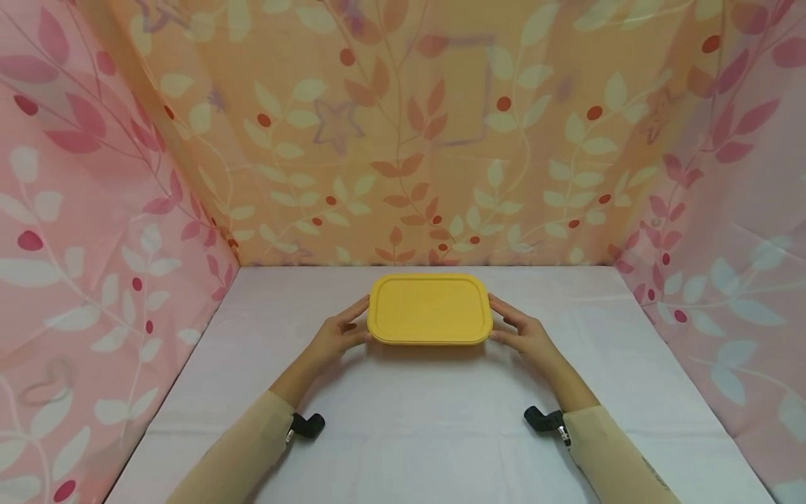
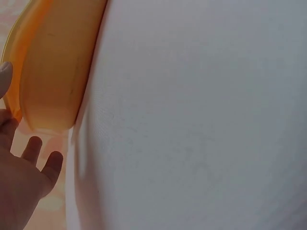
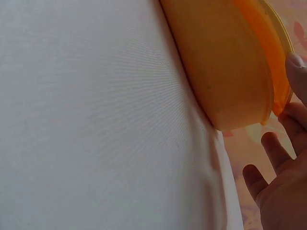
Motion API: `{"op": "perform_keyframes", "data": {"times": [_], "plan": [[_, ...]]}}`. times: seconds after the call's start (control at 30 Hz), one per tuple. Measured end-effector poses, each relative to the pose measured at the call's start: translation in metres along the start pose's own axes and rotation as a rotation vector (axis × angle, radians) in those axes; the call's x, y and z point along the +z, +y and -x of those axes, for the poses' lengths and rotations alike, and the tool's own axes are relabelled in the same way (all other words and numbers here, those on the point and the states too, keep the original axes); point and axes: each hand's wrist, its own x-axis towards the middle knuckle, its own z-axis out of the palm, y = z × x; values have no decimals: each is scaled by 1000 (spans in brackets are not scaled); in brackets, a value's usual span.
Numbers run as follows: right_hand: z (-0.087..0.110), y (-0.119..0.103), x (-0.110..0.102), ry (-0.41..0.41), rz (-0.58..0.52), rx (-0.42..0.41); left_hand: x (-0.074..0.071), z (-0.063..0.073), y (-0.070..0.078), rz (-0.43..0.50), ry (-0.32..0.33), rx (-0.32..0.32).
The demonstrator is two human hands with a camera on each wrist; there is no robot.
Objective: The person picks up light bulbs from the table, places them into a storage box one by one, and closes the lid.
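Note:
A yellow rectangular food container [image 1: 430, 329] with rounded corners stands on the white cloth near its back edge. Its flat yellow lid [image 1: 430, 308] covers the top and juts past the container wall [image 2: 55, 67]. My left hand [image 1: 332, 339] holds the lid at its left end, thumb and forefinger at the rim in the left wrist view. At the opposite end, my right hand [image 1: 527, 339] pinches the rim the same way. The other fingers of both hands stretch out below, apart from the wall [image 3: 225, 62]. Whether the lid is fully seated I cannot tell.
White cloth [image 1: 428, 420] covers the table. A yellow floral curtain [image 1: 403, 140] rises behind it, with pink floral curtains on the left [image 1: 82, 245] and right [image 1: 730, 245]. Small black devices sit at the left wrist [image 1: 308, 425] and right wrist [image 1: 543, 420].

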Motion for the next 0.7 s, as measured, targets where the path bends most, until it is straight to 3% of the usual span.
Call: {"op": "perform_keyframes", "data": {"times": [0.4, 0.7], "plan": [[-7, 5, 1, -22, 14, 87, -2, -8, -4, -7, -17, -58], [-12, 4, 2, -32, 1, 65, -2, -12, 4, -15, -16, -109]]}}
